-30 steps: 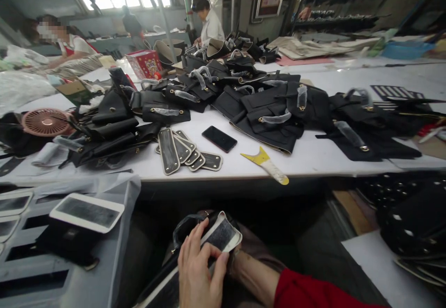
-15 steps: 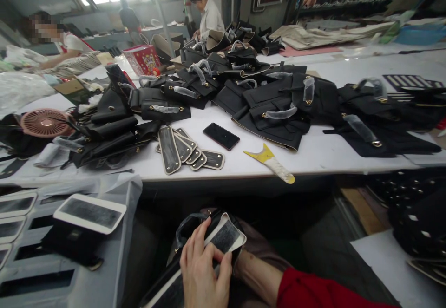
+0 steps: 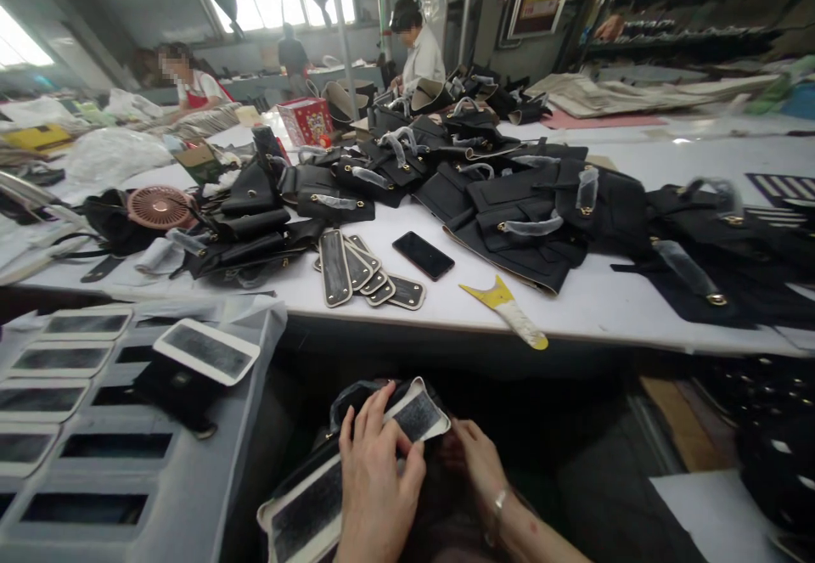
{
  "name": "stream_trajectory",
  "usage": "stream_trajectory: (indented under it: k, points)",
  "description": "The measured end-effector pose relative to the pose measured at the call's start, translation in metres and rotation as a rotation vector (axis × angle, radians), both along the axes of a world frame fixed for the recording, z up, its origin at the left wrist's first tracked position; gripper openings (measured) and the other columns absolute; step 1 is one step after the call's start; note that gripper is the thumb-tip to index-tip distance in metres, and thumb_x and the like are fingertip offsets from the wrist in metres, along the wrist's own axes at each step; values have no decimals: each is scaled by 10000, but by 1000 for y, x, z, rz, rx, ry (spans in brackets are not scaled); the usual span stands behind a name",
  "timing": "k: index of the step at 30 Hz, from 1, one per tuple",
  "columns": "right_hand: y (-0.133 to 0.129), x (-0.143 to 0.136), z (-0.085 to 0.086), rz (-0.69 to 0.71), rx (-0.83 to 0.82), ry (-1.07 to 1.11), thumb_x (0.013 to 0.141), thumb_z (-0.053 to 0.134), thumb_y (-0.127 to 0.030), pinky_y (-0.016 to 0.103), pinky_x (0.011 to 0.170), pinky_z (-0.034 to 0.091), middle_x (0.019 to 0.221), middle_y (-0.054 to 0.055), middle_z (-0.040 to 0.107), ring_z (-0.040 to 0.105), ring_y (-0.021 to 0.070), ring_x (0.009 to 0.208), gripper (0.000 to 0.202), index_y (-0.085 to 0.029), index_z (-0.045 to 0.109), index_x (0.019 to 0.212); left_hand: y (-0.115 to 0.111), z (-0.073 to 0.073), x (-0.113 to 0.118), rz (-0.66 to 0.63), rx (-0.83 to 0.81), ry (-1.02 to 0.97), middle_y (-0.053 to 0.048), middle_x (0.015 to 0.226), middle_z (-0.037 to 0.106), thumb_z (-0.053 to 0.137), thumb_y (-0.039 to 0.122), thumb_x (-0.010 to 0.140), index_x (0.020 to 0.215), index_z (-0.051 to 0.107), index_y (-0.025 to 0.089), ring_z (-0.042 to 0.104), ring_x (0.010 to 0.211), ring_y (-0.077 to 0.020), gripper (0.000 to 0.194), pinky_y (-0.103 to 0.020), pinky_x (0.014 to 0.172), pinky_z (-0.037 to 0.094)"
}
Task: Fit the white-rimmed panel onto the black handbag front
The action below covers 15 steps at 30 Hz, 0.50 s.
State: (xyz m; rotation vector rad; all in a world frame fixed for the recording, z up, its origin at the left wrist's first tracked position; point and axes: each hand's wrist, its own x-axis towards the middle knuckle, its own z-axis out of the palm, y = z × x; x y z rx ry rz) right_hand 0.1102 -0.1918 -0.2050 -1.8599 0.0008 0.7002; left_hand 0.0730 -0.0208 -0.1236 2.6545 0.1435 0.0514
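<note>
In my lap rests a black handbag (image 3: 337, 458) with a gold-coloured fitting and a plastic-wrapped handle at its upper side. Along it lies a long rectangular panel (image 3: 302, 508), dark in the middle with an off-white border, its far corner curling up. My left hand (image 3: 380, 482) lies across the panel, thumb and fingers gripping it against the bag. Beside the panel's far right end is my right hand (image 3: 474, 458), fingers curled and partly lost in shadow; what they hold, if anything, cannot be made out.
On the white table (image 3: 439, 323) lie stud-cornered plates (image 3: 335, 267), a phone (image 3: 424, 255), a yellow-ended tool (image 3: 509, 312), black handbags (image 3: 525, 215) and a pink fan (image 3: 159, 206). At left, a grey rack (image 3: 191, 470) carries pale-edged panels (image 3: 47, 397). Co-workers (image 3: 420, 58) are beyond.
My right hand has come out from behind the bag to the panel's right end. My left hand still grips the panel. The view has swung left, showing more of the rack.
</note>
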Motion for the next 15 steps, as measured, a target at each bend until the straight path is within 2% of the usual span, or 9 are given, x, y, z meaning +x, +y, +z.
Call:
stream_trajectory:
  k: [2,3,5,8,11,15]
  points:
    - [-18,-14,8,-44,-43,-114,1011,349,-463,422,828,573,971,107,680,676,247,910,410,-179,641,1052,-2,3,-2,4,3,-38,-81,1447,515,518,200,833,709,580,229,444,1342,-303,142,-674,1093,264]
    - [-26,-22,14,-31,-50,-245,1001,372,-446,405,876,567,1031,112,684,671,259,981,373,-204,648,1065,-3,4,-2,13,9,-62,-87,1431,530,526,198,830,711,572,228,449,1337,-305,132,-676,1099,255]
    - [-35,-36,28,70,-57,-617,971,470,-353,327,926,562,1176,88,671,651,243,1090,274,-255,633,1167,-5,7,-4,37,27,-116,-93,1383,568,546,197,826,724,564,228,472,1309,-307,108,-670,1105,246]
    - [-33,-46,43,235,-167,-1116,929,483,-167,278,955,549,1272,87,645,623,218,1167,424,-235,539,1344,-7,8,-9,42,39,-201,-84,1233,646,561,197,840,771,587,236,538,1212,-288,83,-609,1112,242]
    - [-19,-44,47,277,-323,-1328,896,466,-114,334,983,535,1317,127,617,555,250,1255,492,-133,498,1387,-6,8,-18,63,-5,-279,-50,1059,682,572,213,866,806,631,250,588,1085,-254,91,-511,1065,269]
    - [-3,-41,43,275,-481,-1423,860,468,-99,399,987,521,1346,139,596,506,288,1295,497,-90,535,1353,-3,8,-31,139,-79,-275,-3,905,690,586,211,862,829,657,270,611,896,-230,97,-449,907,298]
